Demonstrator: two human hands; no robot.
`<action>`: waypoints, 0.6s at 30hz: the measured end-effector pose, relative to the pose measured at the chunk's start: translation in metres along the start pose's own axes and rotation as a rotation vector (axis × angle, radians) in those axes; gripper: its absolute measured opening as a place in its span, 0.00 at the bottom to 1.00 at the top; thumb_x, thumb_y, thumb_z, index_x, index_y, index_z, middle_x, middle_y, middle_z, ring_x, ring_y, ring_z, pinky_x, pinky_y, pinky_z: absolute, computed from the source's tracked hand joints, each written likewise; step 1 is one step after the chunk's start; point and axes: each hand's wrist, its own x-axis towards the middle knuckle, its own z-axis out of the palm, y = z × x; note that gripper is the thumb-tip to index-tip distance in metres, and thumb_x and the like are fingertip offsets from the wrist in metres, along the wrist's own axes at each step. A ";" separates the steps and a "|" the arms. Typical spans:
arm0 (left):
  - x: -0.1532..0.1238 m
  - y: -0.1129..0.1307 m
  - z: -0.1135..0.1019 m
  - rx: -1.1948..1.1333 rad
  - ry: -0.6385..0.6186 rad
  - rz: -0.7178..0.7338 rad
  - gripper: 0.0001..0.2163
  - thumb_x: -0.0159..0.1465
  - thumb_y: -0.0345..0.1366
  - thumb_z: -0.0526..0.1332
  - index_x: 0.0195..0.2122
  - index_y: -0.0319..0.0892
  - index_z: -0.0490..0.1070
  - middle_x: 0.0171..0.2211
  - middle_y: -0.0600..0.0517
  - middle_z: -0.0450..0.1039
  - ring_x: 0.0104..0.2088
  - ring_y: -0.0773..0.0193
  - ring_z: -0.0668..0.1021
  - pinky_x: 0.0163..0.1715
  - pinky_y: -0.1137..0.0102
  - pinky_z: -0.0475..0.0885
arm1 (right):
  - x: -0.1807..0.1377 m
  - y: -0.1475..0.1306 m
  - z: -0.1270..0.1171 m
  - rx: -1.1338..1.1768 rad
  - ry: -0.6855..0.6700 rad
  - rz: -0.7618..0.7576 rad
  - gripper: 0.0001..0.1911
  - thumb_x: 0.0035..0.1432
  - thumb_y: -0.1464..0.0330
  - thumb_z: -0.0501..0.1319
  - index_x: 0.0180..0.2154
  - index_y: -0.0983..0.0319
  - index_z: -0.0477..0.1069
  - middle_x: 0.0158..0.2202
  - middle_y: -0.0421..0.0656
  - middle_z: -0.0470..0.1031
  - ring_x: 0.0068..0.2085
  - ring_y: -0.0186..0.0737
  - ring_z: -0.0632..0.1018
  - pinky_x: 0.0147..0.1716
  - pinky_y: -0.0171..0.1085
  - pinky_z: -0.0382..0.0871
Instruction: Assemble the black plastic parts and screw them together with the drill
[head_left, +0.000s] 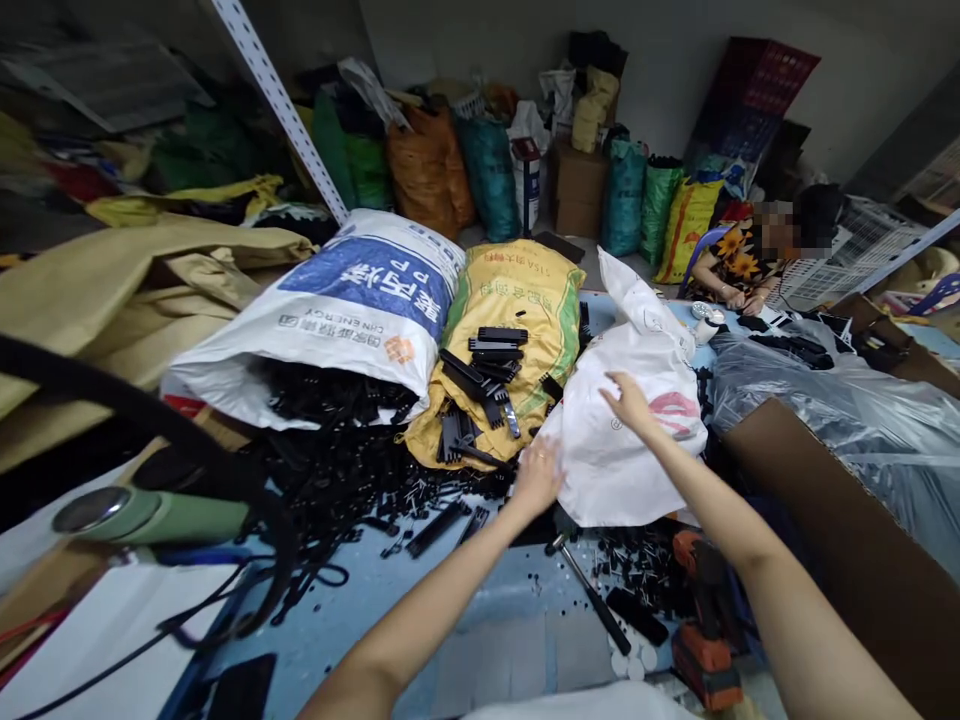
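Note:
A white woven sack with a red print lies on the blue worktable, its top end standing up and crumpled. My left hand is closed at the sack's lower left edge, its fingertips partly lost against the fabric. Over the middle of the same sack is my right hand, with thumb and fingers apart. To the left, a yellow woven sack carries several black comb-like plastic pieces. Beneath my left hand lie loose black parts, and a small hammer rests nearer to me.
A blue-and-white sack spills black parts at left, near a green bottle. At right stand an orange-black power drill, a cardboard box and clear plastic sheeting. Another person sits beyond. A dark cable loop hangs at left.

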 end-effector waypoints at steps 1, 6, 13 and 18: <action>0.001 0.016 0.011 -0.002 -0.074 0.074 0.26 0.61 0.39 0.54 0.60 0.36 0.53 0.61 0.36 0.53 0.62 0.47 0.55 0.58 0.50 0.52 | 0.017 0.013 -0.015 -0.045 0.043 0.052 0.21 0.59 0.66 0.52 0.52 0.68 0.62 0.52 0.55 0.66 0.53 0.44 0.67 0.53 0.41 0.59; 0.015 0.059 0.050 0.002 -0.307 0.282 0.32 0.60 0.43 0.56 0.63 0.41 0.47 0.65 0.39 0.42 0.64 0.46 0.46 0.58 0.43 0.42 | 0.099 0.058 -0.061 -0.234 0.248 0.310 0.28 0.56 0.63 0.54 0.55 0.71 0.55 0.55 0.58 0.61 0.56 0.49 0.61 0.53 0.43 0.55; 0.025 0.041 0.089 -0.001 -0.443 0.309 0.30 0.62 0.46 0.54 0.63 0.41 0.50 0.64 0.41 0.43 0.64 0.47 0.46 0.59 0.44 0.44 | 0.172 0.101 -0.055 -0.164 0.223 0.668 0.42 0.40 0.64 0.68 0.55 0.74 0.56 0.54 0.64 0.60 0.56 0.58 0.61 0.53 0.50 0.53; 0.026 0.032 0.110 -0.014 -0.460 0.328 0.29 0.63 0.47 0.52 0.63 0.41 0.49 0.65 0.44 0.40 0.65 0.52 0.46 0.61 0.48 0.45 | 0.171 0.112 -0.038 0.044 0.141 0.676 0.14 0.53 0.69 0.54 0.39 0.71 0.70 0.40 0.56 0.72 0.44 0.48 0.72 0.44 0.41 0.64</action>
